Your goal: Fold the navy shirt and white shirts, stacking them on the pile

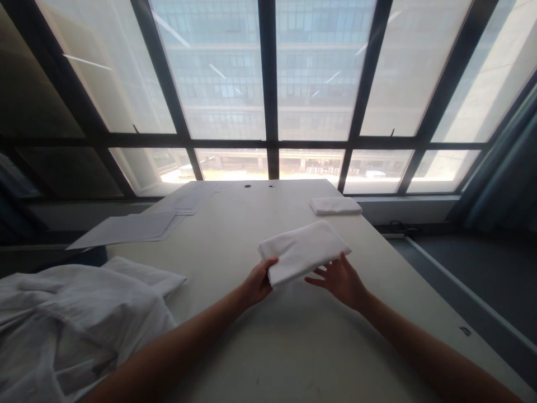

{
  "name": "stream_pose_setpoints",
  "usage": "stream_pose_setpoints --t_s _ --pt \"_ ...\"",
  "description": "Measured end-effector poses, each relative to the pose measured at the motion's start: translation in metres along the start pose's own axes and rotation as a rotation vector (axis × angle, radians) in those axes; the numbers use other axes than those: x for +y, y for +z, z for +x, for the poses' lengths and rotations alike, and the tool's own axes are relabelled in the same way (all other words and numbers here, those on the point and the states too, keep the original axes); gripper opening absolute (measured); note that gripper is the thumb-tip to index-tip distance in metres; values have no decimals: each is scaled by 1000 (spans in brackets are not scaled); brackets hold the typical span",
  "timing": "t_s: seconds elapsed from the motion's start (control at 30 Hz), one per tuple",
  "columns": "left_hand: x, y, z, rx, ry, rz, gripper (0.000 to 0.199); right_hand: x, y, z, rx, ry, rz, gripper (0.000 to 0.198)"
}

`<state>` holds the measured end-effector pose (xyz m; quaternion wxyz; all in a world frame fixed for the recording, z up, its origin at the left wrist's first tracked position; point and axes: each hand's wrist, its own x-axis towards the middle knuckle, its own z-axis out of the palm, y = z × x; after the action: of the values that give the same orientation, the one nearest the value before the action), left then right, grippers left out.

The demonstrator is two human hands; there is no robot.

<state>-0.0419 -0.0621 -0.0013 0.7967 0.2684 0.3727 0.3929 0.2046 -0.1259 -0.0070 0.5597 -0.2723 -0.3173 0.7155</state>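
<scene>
A white cloth folded into a flat rectangle [304, 249] is held up over the white table [226, 224], tilted with its right end farther off. My left hand [259, 281] pinches its near left corner, thumb on top and fingers underneath. My right hand [340, 281] is at the near right edge, its thumb by the corner and its fingers spread apart below the cloth. Whether those fingers bear any of the weight I cannot tell. Beyond it, near the table's right edge, lies a second folded white cloth [335, 206].
A heap of crumpled white cloth [84, 319] fills the table's left side. Sheets of paper [130, 226] lie behind it, overhanging the left edge. A small dark object [465, 331] sits near the right edge. Windows [229, 73] stand behind the table; a blue curtain [499, 162] hangs right.
</scene>
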Motion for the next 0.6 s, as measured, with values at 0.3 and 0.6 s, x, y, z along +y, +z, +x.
stream_pose_setpoints --t_s 0.3,0.6 --pt "-8 -1 3 -103 146 90 76 13 9 37 329 -119 -31 38" --pt "9 -3 -1 -114 246 96 61 -70 -51 81 383 -330 -112 43"
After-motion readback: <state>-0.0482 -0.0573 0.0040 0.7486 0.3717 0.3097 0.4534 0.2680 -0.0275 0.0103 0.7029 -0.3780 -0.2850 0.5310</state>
